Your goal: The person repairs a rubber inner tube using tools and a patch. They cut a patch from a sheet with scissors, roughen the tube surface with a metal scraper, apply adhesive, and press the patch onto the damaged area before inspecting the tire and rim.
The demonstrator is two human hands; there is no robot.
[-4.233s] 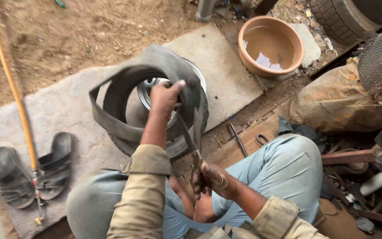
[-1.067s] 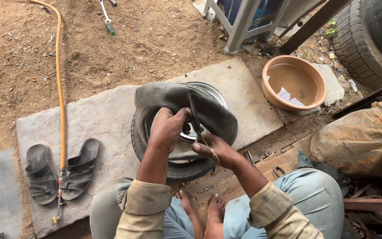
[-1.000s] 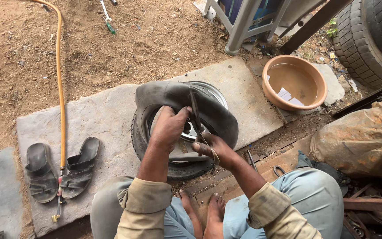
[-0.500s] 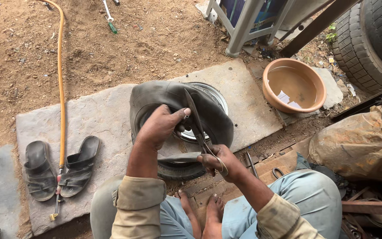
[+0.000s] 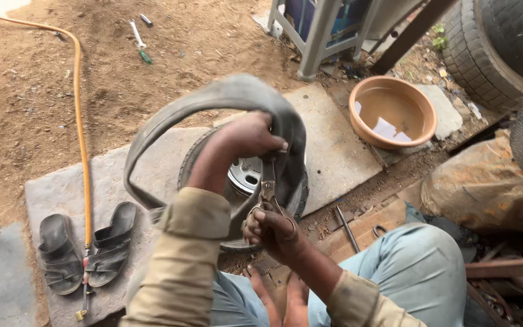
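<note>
While the person is sitting low, the right hand is working scissors with fingers through the handles, cutting a grey rubber inner tube. The left hand is gripping the tube, fingers closed around it, above a small wheel. Next, the blades likely need advancing along the rubber.
</note>
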